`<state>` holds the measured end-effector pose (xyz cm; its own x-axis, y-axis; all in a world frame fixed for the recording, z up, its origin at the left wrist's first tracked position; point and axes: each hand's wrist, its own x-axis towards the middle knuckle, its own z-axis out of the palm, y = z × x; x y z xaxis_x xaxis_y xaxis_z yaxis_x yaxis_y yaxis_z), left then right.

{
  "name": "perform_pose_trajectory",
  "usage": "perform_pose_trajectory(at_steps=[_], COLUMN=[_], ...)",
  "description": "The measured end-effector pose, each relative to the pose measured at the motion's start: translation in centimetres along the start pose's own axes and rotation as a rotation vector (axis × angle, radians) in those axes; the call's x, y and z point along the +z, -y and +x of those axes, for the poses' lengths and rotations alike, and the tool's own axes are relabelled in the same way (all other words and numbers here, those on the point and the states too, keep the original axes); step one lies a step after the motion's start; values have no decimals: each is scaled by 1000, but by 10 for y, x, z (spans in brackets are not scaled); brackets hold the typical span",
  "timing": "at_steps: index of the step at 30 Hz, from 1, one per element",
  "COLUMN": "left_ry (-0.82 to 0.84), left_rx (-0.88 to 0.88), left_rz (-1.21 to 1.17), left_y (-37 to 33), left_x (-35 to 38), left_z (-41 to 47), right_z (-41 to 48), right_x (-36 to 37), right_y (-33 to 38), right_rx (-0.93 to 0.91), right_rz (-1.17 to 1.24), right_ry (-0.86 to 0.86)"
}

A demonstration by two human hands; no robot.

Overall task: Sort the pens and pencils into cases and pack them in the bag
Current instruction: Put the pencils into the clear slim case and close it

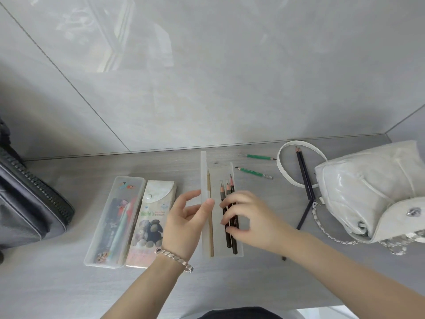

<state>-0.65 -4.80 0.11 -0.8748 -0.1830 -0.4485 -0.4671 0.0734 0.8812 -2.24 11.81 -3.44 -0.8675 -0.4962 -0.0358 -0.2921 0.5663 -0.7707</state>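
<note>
A grey table (253, 284) fills the lower half of the view. At 9 o'clock, at its left edge, lies a dark bag (27, 203) with a heavy zip. At 3 o'clock a white purse (368, 192) lies on its side, its strap (282, 166) looped toward the centre.

At about 6 o'clock from the frame's middle is an open case (218, 226), its lid (203, 171) standing upright along its left side. At 9 o'clock from it, side by side and touching, lie a printed pouch (149, 222) and a clear case (112, 222) full of pens.

The left hand (186, 217), with a bracelet (174, 259) on the wrist, pinches the lid between thumb and fingers. The right hand (250, 217) reaches into the open case, its fingers curled over three dark pencils (227, 187) and its thumb under them, pinching them.

A wooden pencil (210, 226) lies in the case against the lid side. At 1 o'clock from the case two green pencils (255, 157) lie loose. At 3 o'clock two navy pencils (304, 173) lie across the strap loop.
</note>
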Motion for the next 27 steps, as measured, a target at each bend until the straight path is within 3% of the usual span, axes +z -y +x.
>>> perform_pose_trajectory(at_steps=[3,5,8,10,17,20,23,27], left_ry=[25,40,53,49,52,38,17,-1], left_rx=[24,26,-1,-7,1,36,81,116], left_rz=[37,45,59,67,31,65,126,149], left_y=[-3,-5,-7,-9,-10,-10,-8,-4], left_x=[9,13,19,22,14,7,4,2], left_z=[9,13,16,16,10,8,5,1], right_z=[14,25,31,34,46,46,48,38], right_x=[-30,-56,-81,-81,-70,-75,-73,-55], right_y=[-24,-60,-104,-116,-120,-100,-62,5], right_rx=[182,445,923,1010,1063,1012,784,607], right_rz=[10,-128,-308,-445,-507,-485,-162,502], right_ry=[-314,-471,-364,-246,-205,-264,-358,-253])
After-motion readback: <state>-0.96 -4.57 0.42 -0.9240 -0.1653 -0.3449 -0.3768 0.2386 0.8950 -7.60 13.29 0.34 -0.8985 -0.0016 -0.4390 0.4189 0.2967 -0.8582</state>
